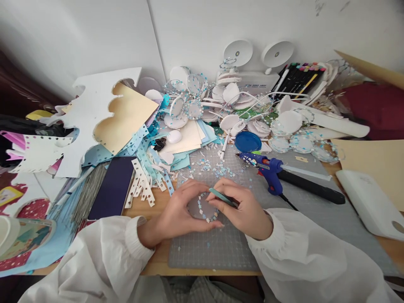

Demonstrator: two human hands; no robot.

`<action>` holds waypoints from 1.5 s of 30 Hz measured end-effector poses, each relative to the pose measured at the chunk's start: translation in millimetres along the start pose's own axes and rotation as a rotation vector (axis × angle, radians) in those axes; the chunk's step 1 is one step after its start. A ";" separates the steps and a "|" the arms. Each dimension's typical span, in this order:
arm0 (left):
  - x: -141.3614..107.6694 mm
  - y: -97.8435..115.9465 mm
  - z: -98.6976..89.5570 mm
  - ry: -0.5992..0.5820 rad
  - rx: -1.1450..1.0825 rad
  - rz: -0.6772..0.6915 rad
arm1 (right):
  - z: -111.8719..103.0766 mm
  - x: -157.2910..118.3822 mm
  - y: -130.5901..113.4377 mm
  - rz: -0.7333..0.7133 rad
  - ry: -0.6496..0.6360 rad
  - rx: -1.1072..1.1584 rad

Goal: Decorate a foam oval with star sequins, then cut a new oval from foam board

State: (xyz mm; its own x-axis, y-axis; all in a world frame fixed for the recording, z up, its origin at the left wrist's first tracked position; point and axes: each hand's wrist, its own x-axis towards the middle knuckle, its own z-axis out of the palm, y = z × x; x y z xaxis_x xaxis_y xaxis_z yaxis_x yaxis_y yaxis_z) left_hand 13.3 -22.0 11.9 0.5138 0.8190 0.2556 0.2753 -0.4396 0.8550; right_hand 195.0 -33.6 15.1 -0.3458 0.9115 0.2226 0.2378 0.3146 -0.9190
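Note:
My left hand (179,210) curves around a small ring of pale blue and white star- or flower-shaped paper bits (200,206), its thumb and fingers gripping the edge. Pinched in my right hand (241,208) are teal tweezers (218,193), their tip close to the ring's upper side. Whether the tip grips a bit is too small to tell. Both hands are above a grey cutting mat (202,254). Loose paper bits (224,169) lie scattered just beyond my fingers. To the right of my right hand rests a blue glue gun (268,166) with a glue stick in its back.
White discs and beaded rings (192,92) pile up along the wall. At left are punched paper strips (142,185), a dark blue flat box (112,187), wires (90,193) and a cup (27,235). A blue lid (248,142), markers (299,78) and a white device (370,202) stand right.

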 end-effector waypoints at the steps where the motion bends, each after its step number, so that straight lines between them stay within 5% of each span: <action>1: -0.4 -0.5 0.2 0.010 -0.011 -0.003 | 0.0 -0.1 0.3 -0.015 -0.006 0.002; 10: -5.1 -9.1 2.2 0.011 -0.172 -0.078 | -3.0 -0.9 -2.7 -0.100 0.000 0.057; 17: 2.1 -18.7 -10.0 -0.060 -0.483 -0.014 | -4.9 -7.6 6.5 0.090 0.265 0.269; 21: 3.0 -24.0 -10.2 -0.066 -0.533 -0.005 | -2.4 -6.2 9.8 0.149 0.270 0.322; 28: 1.4 -20.7 -7.9 -0.123 -0.361 -0.039 | -0.7 -0.4 -0.2 0.198 0.221 0.288; 39: 2.9 -19.2 -8.7 -0.131 -0.376 -0.028 | -1.8 0.2 1.6 0.390 0.211 0.644; 45: 1.6 -14.6 -11.0 -0.176 -0.420 -0.031 | -6.7 2.9 1.4 0.408 0.334 0.759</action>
State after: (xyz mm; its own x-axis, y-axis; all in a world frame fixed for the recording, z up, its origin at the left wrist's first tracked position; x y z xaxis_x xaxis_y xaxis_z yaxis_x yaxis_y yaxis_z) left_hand 1.2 -10.1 4.8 0.6506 0.7385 0.1774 -0.0418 -0.1984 0.9792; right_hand 200.4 -28.8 16.7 -0.0584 0.9797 -0.1916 -0.4162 -0.1983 -0.8874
